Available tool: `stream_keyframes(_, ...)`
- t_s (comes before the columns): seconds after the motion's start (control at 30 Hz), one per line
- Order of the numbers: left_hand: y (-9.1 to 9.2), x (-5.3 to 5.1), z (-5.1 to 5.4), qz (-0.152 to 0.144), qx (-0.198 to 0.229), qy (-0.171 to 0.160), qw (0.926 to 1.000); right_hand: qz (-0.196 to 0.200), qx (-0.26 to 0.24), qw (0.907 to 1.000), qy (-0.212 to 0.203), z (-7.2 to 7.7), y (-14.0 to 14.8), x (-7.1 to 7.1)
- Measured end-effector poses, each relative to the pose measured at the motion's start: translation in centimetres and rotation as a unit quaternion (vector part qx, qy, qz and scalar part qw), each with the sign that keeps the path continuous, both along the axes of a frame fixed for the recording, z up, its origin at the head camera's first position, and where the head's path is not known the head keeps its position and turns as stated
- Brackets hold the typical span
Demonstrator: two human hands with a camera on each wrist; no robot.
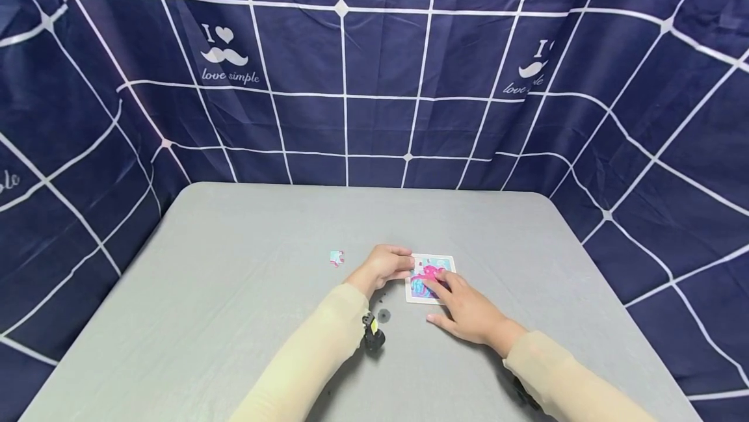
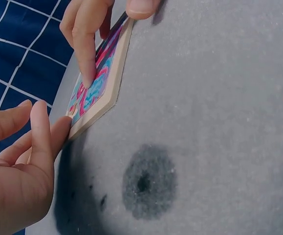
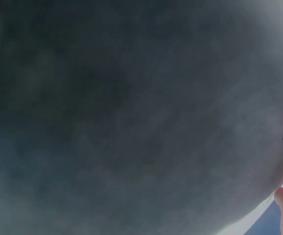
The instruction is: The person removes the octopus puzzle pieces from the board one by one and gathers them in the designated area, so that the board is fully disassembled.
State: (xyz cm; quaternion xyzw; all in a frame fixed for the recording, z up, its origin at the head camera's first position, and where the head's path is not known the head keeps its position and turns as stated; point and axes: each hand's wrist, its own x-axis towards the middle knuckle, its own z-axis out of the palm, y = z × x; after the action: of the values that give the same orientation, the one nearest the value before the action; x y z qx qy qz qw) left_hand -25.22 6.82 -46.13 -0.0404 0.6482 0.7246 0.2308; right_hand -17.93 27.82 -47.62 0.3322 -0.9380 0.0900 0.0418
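A small jigsaw puzzle board (image 1: pixel 420 301) with a pale rim lies on the table, its picture pink, blue and purple. My left hand (image 1: pixel 383 264) is at the board's left edge; in the left wrist view its lower fingers touch the rim, and the thumb and other fingers pinch nothing. From the right, my right hand (image 1: pixel 471 311) reaches over the picture, fingers extended and one fingertip pressing on it. Its thumb is apart from the board, near the table. A loose puzzle piece (image 1: pixel 336 257), light blue with red, lies left of my left hand. Fingers cover part of the picture.
The grey cloth-covered table (image 1: pixel 246 266) has a dark round spot (image 1: pixel 383 315) near my left wrist, with small dark specks beside it. A navy curtain (image 1: pixel 374 71) with white grid lines stands behind and at both sides. The right wrist view is mostly dark and blurred.
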Motion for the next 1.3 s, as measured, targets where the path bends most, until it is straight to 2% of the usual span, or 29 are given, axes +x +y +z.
stream_keyframes(0.23, 0.4, -0.1, 0.0, 0.003, 0.006, -0.004, 1.0000, 0.004, -0.001, 0.9998, 0.017, -0.2, 0.1, -0.1)
stream_keyframes(0.5, 0.7, -0.2, 0.0, 0.000, -0.003, -0.001, 1.0000, -0.004, 0.007, 1.0000, 0.003, -0.3, 0.2, -0.3)
stream_keyframes(0.8, 1.1, 0.0, 0.4, 0.012, -0.014, 0.000, 0.9998, -0.005, 0.011, 0.9999, -0.001, -0.3, 0.1, -0.4)
stream_keyframes(0.97, 1.4, 0.2, 0.4, 0.026, -0.028, 0.010, 0.9992, -0.002, 0.005, 1.0000, -0.002, -0.2, 0.1, -0.4)
stream_keyframes(1.3, 2.6, 0.2, -0.2, 0.055, -0.078, 0.056, 0.9939, 0.003, -0.003, 1.0000, 0.000, -0.3, 0.1, -0.4)
